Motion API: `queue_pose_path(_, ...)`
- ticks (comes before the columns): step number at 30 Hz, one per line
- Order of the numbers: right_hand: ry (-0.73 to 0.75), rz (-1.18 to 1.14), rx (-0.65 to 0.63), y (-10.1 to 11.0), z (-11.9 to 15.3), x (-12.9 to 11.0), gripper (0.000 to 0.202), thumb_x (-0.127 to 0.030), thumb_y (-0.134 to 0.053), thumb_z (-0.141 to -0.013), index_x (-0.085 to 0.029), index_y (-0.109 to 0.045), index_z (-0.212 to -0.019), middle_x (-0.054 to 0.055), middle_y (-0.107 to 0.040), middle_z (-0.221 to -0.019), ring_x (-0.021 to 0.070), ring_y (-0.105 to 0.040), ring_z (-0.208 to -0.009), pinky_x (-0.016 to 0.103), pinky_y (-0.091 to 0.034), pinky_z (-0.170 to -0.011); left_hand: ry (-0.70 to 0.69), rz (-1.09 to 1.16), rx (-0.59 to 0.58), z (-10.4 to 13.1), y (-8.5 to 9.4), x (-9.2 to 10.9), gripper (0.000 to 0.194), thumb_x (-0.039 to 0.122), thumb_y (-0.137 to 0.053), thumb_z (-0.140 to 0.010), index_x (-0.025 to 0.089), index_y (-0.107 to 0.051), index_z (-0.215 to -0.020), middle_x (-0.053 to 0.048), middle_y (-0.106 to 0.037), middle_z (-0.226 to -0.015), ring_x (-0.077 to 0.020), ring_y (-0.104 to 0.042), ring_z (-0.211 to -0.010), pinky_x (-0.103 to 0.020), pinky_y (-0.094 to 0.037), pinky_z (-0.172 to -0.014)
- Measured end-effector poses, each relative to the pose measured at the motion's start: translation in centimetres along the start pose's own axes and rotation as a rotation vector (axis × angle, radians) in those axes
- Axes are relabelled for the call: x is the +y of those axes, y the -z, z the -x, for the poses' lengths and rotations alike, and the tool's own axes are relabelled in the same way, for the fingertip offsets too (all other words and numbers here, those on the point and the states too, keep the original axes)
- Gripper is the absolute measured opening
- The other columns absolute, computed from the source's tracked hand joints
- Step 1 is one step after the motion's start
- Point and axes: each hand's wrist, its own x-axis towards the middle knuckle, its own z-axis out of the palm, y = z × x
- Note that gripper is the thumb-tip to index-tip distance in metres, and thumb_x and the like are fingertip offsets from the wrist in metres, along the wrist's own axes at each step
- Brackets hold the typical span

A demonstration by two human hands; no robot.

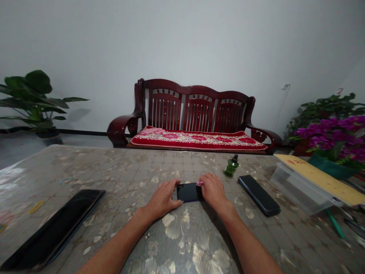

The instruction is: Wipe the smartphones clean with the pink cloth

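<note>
A dark smartphone (188,192) lies flat on the patterned table cover, screen side up, straight in front of me. My left hand (164,196) grips its left end, with the fingers at the far corner and the thumb at the near one. Over the right end of the phone, my right hand (212,190) is closed on a small pink cloth (199,183), pressed to the screen. Most of the cloth is hidden under the fingers. To the right of that hand lies a black phone-like case (259,195), and behind it stands a green spray bottle (231,166).
A large black tablet-like device (57,228) lies at the left. On the right are a clear plastic box (299,190) with a yellow board (322,179) on top, a green pen-like stick (335,223) and purple flowers (342,137). A wooden bench (196,110) stands beyond the table.
</note>
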Motion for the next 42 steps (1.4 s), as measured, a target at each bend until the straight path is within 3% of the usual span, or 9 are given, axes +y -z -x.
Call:
queue_pose_path(4,-0.077,0.026,-0.007,0.0,-0.1,0.2,0.024,-0.023,-0.048,-0.101,-0.018,-0.07,-0.092,0.008,-0.068,-0.098,0.0223,-0.057,-0.096,0.031,-0.036,-0.082,0.019,-0.002,-0.015,0.0,0.1,0.1,0.056,0.023,-0.074,-0.07,0.018,-0.056,-0.124,-0.011,-0.068,-0.118,-0.0303,-0.062,-0.111,-0.041,-0.045,-0.099)
queue_pose_path(12,0.174,-0.095,-0.047,-0.6,0.5,-1.9,0.024,-0.015,-0.049,-0.097,-0.023,-0.072,-0.097,0.004,-0.068,-0.104,0.0213,-0.057,-0.102,0.03,-0.035,-0.085,0.006,0.005,-0.001,-0.2,-0.2,-0.2,0.058,0.024,-0.073,-0.071,0.019,-0.054,-0.125,-0.01,-0.067,-0.12,-0.0297,-0.063,-0.11,-0.04,-0.046,-0.097)
queue_pose_path(19,-0.003,-0.013,0.025,-0.5,0.3,-0.8,0.024,-0.019,-0.047,-0.099,-0.019,-0.072,-0.096,0.008,-0.068,-0.102,0.0236,-0.056,-0.098,0.033,-0.036,-0.083,-0.006,-0.024,-0.01,-0.1,-0.2,-0.3,0.055,0.026,-0.072,-0.072,0.02,-0.055,-0.124,-0.009,-0.068,-0.117,-0.0295,-0.063,-0.109,-0.042,-0.045,-0.098)
queue_pose_path(25,0.205,-0.162,-0.04,-0.9,0.4,-1.4,0.023,-0.011,-0.052,-0.091,-0.023,-0.072,-0.091,0.004,-0.069,-0.096,0.02,-0.058,-0.095,0.028,-0.037,-0.083,-0.052,-0.055,-0.011,0.0,0.0,-0.1,0.049,0.026,-0.069,-0.075,0.02,-0.055,-0.122,-0.009,-0.068,-0.113,-0.0286,-0.062,-0.108,-0.04,-0.045,-0.097)
queue_pose_path(29,0.009,-0.268,0.044,-1.3,-0.3,0.5,0.018,-0.017,-0.055,-0.091,-0.021,-0.072,-0.085,0.005,-0.07,-0.092,0.0209,-0.06,-0.093,0.028,-0.038,-0.079,-0.047,-0.093,-0.044,0.2,0.3,0.2,0.051,0.027,-0.069,-0.077,0.019,-0.055,-0.125,-0.009,-0.067,-0.113,-0.029,-0.061,-0.11,-0.04,-0.045,-0.098)
queue_pose_path(33,-0.23,-0.473,0.12,-1.8,-0.9,3.2,0.013,-0.023,-0.058,-0.089,-0.019,-0.071,-0.085,0.006,-0.072,-0.093,0.0205,-0.063,-0.089,0.027,-0.04,-0.074,-0.077,-0.134,-0.069,0.2,0.5,0.5,0.058,0.027,-0.07,-0.08,0.02,-0.051,-0.133,-0.011,-0.064,-0.127,-0.0298,-0.057,-0.119,-0.041,-0.042,-0.104)
queue_pose_path(42,-0.309,-0.603,0.104,-2.1,-1.2,4.3,0.013,-0.026,-0.061,-0.086,-0.019,-0.072,-0.086,0.005,-0.076,-0.092,0.0194,-0.068,-0.085,0.024,-0.042,-0.068,-0.185,-0.323,-0.241,-0.9,1.0,2.3,0.061,0.019,-0.069,-0.085,0.019,-0.044,-0.14,-0.014,-0.059,-0.138,-0.0301,-0.055,-0.126,-0.041,-0.043,-0.108)
